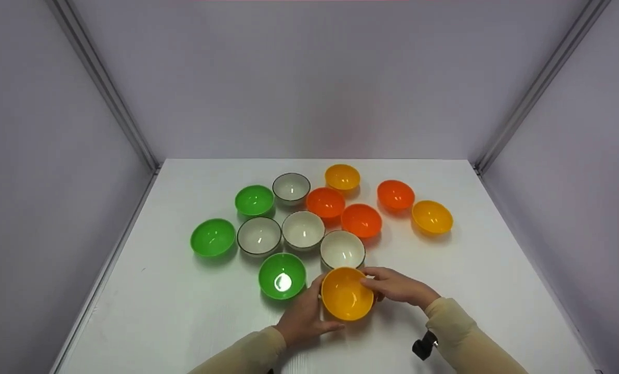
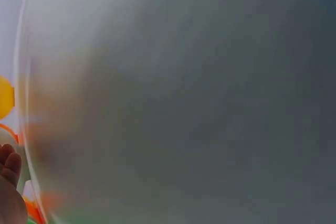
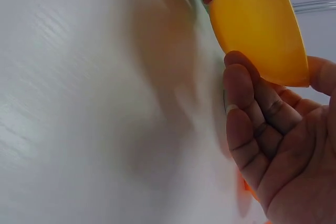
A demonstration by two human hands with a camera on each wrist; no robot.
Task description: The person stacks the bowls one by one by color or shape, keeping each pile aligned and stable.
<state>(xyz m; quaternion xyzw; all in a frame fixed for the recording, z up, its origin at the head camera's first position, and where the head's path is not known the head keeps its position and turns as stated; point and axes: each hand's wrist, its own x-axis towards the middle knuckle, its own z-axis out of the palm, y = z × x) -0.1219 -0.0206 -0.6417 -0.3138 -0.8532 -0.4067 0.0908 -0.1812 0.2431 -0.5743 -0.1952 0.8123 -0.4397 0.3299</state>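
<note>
Near the front of the table, both hands hold a yellow bowl (image 1: pixel 347 295) between them, its inside facing up toward the head camera. My left hand (image 1: pixel 304 317) grips its left side, thumb stretched along the front. At the right rim is my right hand (image 1: pixel 399 286). The right wrist view shows the bowl (image 3: pixel 257 30) side-on above the tabletop, pinched between the right thumb and curled fingers (image 3: pixel 240 85). Just behind it stands a white dark-rimmed bowl (image 1: pixel 342 250), partly covered. Left of it sits a green bowl (image 1: pixel 282 276). A blurred pale surface fills most of the left wrist view.
Further back stand more white bowls (image 1: pixel 303 229), green bowls (image 1: pixel 213 238), orange bowls (image 1: pixel 361 221) and two yellow bowls (image 1: pixel 432 217). The white table (image 1: pixel 148 291) is enclosed by pale walls (image 1: pixel 309 78). A small black device (image 1: pixel 424 347) hangs by the right wrist.
</note>
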